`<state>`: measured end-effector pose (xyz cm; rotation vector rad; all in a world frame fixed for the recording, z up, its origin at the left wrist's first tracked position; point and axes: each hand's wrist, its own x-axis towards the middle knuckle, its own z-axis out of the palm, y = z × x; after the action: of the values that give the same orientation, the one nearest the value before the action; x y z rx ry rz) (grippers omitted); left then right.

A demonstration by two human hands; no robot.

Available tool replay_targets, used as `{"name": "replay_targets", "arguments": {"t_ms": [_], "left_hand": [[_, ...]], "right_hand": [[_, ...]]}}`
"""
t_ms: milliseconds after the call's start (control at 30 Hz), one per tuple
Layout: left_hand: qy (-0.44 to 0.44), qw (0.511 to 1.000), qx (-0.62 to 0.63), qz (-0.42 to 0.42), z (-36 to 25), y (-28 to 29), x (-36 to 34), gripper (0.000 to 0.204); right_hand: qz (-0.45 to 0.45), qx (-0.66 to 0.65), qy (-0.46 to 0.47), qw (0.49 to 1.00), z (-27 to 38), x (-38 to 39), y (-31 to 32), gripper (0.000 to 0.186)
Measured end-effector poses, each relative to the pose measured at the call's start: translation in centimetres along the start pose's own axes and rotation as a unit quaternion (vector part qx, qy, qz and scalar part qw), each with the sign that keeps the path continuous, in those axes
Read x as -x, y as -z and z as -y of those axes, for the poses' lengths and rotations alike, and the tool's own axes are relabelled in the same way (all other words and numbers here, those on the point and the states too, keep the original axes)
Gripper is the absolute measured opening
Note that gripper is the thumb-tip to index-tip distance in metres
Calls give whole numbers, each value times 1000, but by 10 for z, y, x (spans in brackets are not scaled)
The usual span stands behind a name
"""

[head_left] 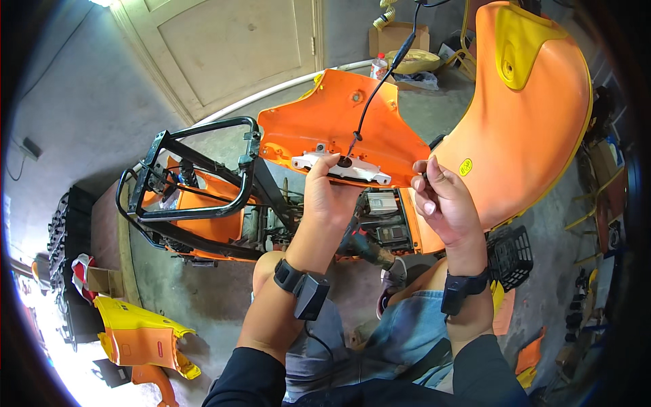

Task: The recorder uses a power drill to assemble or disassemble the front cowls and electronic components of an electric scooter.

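An orange body panel (325, 112) stands in front of me with its inner side facing me. Along its lower edge sits a white elongated housing (369, 173), and a black cable (369, 102) rises from a dark hole beside it. My left hand (331, 193) is closed on the panel's lower edge, its thumb against the white housing and its other fingers mostly hidden. By the panel's right corner, my right hand (444, 203) is raised with curled, pinched fingers. A small dark bit shows at its fingertips, too small to name.
Behind my hands lies a partly stripped scooter with a black tubular frame (193, 216). A large orange-yellow shell (522, 136) stands at right, near a black plastic basket (512, 258). A yellow-orange cover (146, 336) lies lower left. A bottle (379, 66) stands behind the panel.
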<state>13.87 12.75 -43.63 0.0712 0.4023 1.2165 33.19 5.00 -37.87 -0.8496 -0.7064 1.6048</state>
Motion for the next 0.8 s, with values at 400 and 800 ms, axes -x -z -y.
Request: {"name": "replay_targets", "arguments": {"t_ms": [400,800], "left_hand": [[10,999,-19,38,6,-6,2,29],[-14,999,-40,1,15,-8,-4,27]], "right_hand": [[-26,66,-26,997,-4,-6,-9,35],[-98,202,108,968,-17,-11,-2,28]]}}
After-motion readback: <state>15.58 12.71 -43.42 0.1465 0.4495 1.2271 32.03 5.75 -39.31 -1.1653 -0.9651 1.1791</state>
